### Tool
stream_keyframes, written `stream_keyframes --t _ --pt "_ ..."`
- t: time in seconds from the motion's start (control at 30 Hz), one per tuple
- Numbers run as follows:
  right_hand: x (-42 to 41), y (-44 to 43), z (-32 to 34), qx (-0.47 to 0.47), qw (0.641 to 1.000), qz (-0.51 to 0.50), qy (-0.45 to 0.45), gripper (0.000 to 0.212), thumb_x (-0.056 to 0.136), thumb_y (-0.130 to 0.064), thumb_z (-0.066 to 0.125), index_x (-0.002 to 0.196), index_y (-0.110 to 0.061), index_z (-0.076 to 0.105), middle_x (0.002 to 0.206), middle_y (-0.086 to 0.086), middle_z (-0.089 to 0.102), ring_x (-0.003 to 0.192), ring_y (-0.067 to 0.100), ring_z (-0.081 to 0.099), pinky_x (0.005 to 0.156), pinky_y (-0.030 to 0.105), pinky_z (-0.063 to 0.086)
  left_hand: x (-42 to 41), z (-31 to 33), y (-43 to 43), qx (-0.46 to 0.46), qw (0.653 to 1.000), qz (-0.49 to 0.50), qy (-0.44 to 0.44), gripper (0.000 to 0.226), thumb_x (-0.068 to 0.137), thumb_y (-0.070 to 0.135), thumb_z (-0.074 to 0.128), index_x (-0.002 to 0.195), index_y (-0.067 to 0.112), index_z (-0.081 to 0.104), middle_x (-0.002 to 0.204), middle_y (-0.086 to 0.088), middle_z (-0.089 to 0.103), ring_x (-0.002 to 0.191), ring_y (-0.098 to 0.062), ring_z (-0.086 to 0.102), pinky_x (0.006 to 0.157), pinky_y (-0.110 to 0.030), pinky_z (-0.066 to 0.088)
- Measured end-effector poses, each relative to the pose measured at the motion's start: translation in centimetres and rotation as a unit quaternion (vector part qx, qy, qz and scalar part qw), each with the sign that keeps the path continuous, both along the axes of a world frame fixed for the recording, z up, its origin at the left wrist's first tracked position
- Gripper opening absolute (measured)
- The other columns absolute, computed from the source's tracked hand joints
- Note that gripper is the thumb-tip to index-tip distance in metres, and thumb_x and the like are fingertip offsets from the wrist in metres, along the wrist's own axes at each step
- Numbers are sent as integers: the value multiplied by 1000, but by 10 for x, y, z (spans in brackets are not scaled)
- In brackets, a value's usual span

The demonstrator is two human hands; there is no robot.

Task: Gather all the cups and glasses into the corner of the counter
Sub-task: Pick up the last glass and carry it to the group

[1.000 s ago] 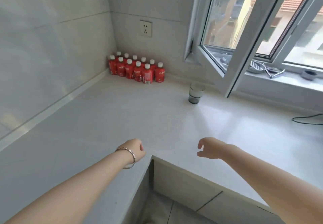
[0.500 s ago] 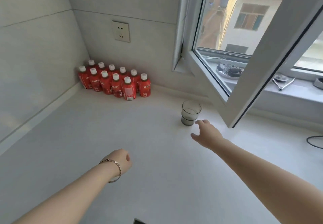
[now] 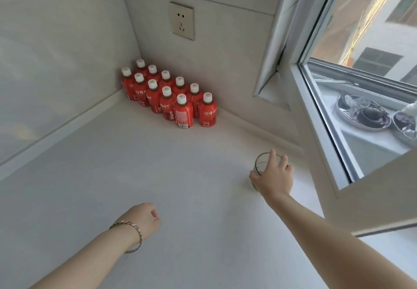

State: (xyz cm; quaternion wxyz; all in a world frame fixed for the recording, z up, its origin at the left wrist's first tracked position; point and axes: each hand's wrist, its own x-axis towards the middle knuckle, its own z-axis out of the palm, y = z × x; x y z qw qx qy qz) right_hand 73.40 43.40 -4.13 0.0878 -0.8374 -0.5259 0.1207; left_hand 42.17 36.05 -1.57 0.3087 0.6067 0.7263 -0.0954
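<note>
**Right hand on the glass, left hand idle**

From my feed: right hand (image 3: 274, 179) reaches forward and wraps the glass (image 3: 262, 164). Its thumb is on the near-left side and its fingers (image 3: 273, 156) curl over the rim and far side, gripping it. The glass stands upright on the white tabletop (image 3: 180, 176), near the back wall and just below the open window sash (image 3: 316, 117), well apart from the corner. Its base is hidden by the hand, so I can't tell if it is touching the surface or lifted.

Left hand (image 3: 144, 218) hovers low over the tabletop nearer to me, fingers loosely curled inward, holding nothing. There's a bracelet (image 3: 133, 232) on that wrist.

In the corner there are red bottles (image 3: 169, 96) with white caps, packed in two rows along the back wall. A wall socket (image 3: 182, 21) sits above them. Through the window I see a round tray (image 3: 343, 114) on the outer sill with dark dishes and clear glassware on it, too blurred to tell apart.
</note>
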Motion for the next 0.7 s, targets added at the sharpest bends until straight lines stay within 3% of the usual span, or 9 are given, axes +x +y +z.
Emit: stream_keyframes --t 0.13,0.23,0.3,0.4,0.53,0.7 --pt "-1 -4 2 9 999 38 20 86 71 -43 68 143 -22 25 147 10 27 122 34 34 81 34 45 -3 6 -16 -1 1000 16 -4 5 87 25 48 83 27 49 105 1 62 92 -16 58 84 -22 46" --pt "-20 -21 10 10 989 148 8 87 70 -40 72 143 -25 28 145 7 30 122 32 34 85 33 46 -18 12 -44 4 999 41 -12 3 88 29 49 90 27 50 98 4 57 87 -16 57 83 -22 46" --pt "-45 -41 17 10 971 237 6 86 71 -42 71 143 -27 28 145 4 31 123 29 35 84 32 47 -36 16 -73 2 999 53 8 16 88 32 48 101 25 54 104 3 61 93 -17 61 86 -24 48" --pt "-97 -82 31 -14 931 364 28 84 71 -47 67 143 -32 27 144 -1 30 127 24 33 87 30 47 -73 20 -131 -6 995 97 21 27 88 32 48 113 23 55 115 1 62 103 -19 60 91 -27 49" --pt "-187 -152 49 -76 847 525 23 88 67 -47 67 143 -37 23 144 -4 27 130 21 31 94 30 45 -132 24 -230 -18 982 186 25 29 88 31 49 115 20 55 120 0 60 108 -19 58 94 -26 46" --pt "-300 -267 60 -91 762 641 16 90 65 -48 66 143 -40 21 144 -6 27 131 18 31 96 32 47 -212 30 -378 -23 954 299 32 30 89 31 49 116 19 55 124 -2 59 111 -20 57 96 -27 45"
